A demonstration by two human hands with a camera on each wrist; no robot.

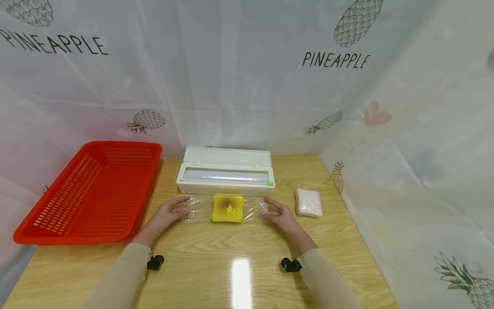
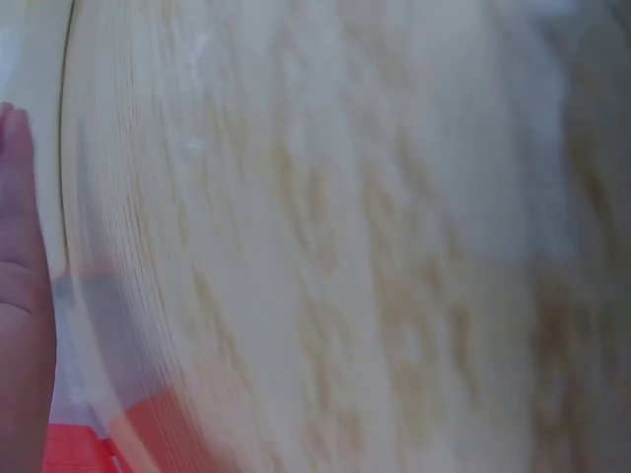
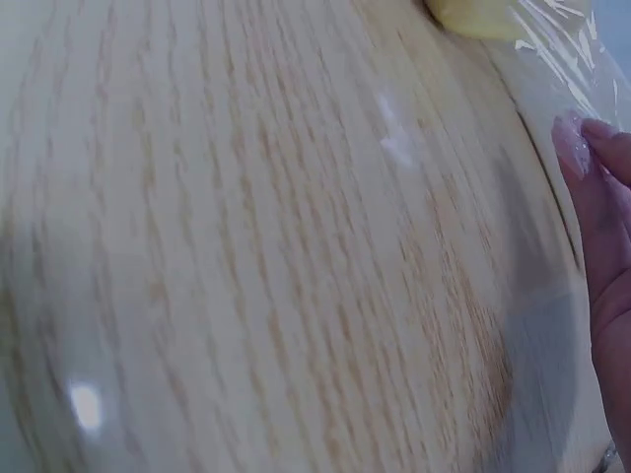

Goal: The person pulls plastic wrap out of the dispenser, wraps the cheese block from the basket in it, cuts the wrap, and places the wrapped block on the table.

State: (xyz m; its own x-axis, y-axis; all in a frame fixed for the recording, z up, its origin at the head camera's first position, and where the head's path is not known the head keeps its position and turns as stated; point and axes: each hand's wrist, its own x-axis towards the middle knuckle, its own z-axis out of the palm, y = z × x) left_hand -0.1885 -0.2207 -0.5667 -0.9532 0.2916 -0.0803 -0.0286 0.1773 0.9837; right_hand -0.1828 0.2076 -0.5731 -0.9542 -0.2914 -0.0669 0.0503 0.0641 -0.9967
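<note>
A yellow square block with a brown patch on top, like a toast-shaped sponge or squishy [image 1: 227,207], sits at the middle of a strip of clear plastic wrap [image 1: 252,209]. The strip stretches out to both sides of it, crinkled at the ends. My left hand [image 1: 170,213] holds the left end, its fingers and thumb at the film's edge. At the other end my right hand [image 1: 283,216] grips the film; in the right wrist view a clear fold covers its fingertips [image 3: 572,143]. Only part of the left hand [image 2: 22,286] appears in the left wrist view.
Behind the strip stands a white cling film dispenser [image 1: 225,189], lid up, with a roll [image 1: 225,175] inside. A pale pink-white square block [image 1: 308,202] lies at the right. The red plastic basket [image 1: 133,214] stands at the left on the wooden table [image 1: 200,266]. Pineapple-print sheeting [image 1: 239,86] hangs behind.
</note>
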